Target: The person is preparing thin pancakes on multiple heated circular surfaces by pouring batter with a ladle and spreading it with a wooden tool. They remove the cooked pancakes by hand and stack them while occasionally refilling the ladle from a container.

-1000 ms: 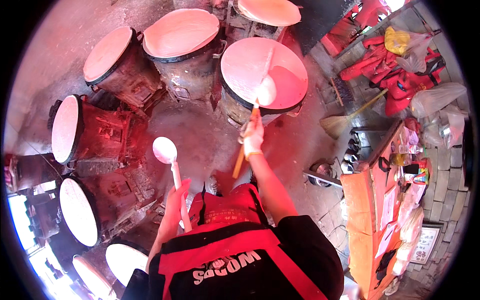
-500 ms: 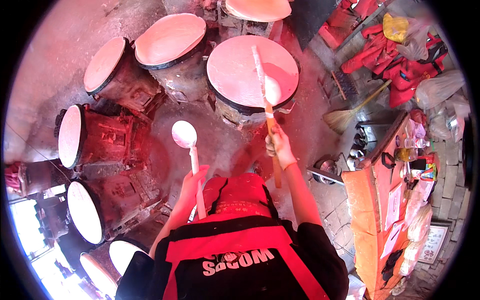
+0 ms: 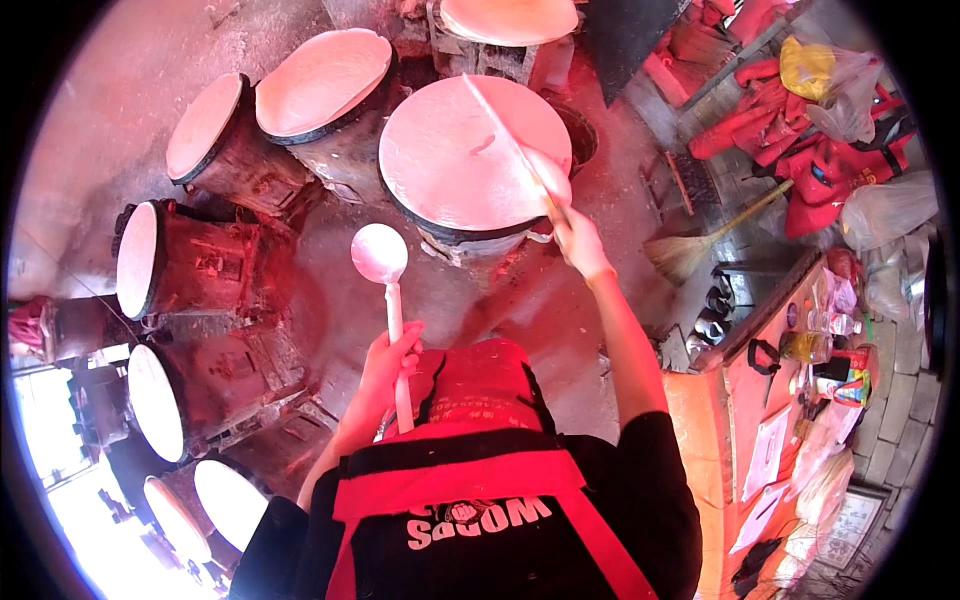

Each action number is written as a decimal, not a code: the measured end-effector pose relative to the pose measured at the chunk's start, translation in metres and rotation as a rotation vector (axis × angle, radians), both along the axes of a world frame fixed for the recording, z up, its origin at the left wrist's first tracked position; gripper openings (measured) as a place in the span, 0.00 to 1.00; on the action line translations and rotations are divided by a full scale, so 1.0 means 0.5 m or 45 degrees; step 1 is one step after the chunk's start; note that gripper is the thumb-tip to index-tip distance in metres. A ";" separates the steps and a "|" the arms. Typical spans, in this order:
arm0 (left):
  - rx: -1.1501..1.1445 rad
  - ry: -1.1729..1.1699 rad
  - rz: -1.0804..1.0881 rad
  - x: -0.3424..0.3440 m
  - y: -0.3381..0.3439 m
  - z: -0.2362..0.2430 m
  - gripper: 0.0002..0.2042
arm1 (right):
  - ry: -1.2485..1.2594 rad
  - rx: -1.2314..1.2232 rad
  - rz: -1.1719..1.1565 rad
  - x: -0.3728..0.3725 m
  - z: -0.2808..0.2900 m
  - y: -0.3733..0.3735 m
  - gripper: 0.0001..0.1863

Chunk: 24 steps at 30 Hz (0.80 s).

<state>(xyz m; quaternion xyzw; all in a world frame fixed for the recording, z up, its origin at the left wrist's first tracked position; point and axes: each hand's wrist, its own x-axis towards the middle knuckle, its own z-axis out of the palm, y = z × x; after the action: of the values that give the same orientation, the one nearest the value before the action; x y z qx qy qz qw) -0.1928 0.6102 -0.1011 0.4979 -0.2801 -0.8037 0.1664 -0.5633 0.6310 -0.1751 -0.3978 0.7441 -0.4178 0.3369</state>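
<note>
My left hand (image 3: 386, 368) is closed round the pale handle of a ladle (image 3: 379, 253), its round bowl held up in front of my body. My right hand (image 3: 578, 240) grips a long wooden batter spreader (image 3: 508, 130). The spreader's pale, coated blade slants across a round griddle (image 3: 425, 175). A thin pale layer of batter (image 3: 450, 145) covers that griddle almost to its dark rim. Along the blade's right side lies a thicker white patch of batter (image 3: 546, 172). A small darker mark shows in the layer left of the blade.
More griddles on drum stoves curve round the left: a neighbouring griddle (image 3: 325, 85) with a raised edge, others (image 3: 140, 260) farther left. A straw broom (image 3: 685, 255) leans at right. An orange-covered table (image 3: 700, 420) carries bottles and bags. Red cloths (image 3: 830, 180) lie at far right.
My right hand has moved up and right, turning the spreader so it slants more to the left over the griddle. The ladle has shifted slightly right, still in my left hand.
</note>
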 end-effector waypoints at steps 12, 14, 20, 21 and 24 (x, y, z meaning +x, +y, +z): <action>-0.109 -0.111 0.133 0.002 -0.019 0.022 0.09 | -0.259 -0.608 -0.707 0.237 -0.052 0.022 0.23; -0.119 -0.032 0.117 0.008 -0.034 0.018 0.08 | -0.007 -0.702 -0.907 0.271 -0.119 -0.010 0.21; -0.093 0.049 -0.048 0.030 -0.078 0.032 0.07 | -1.100 -0.389 -0.671 0.271 0.026 -0.123 0.18; -0.075 0.081 -0.076 0.036 -0.087 0.032 0.07 | -1.040 -0.401 -0.623 0.259 0.019 -0.110 0.19; -0.050 0.044 -0.118 0.060 -0.103 0.025 0.08 | -0.909 -0.590 -0.910 0.323 -0.038 -0.037 0.21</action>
<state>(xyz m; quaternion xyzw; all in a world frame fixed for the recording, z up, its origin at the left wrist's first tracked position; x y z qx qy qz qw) -0.1631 0.5586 -0.0883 0.4670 -0.3157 -0.8134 0.1435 -0.4020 0.6123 -0.1944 -0.0181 0.5610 -0.7678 0.3090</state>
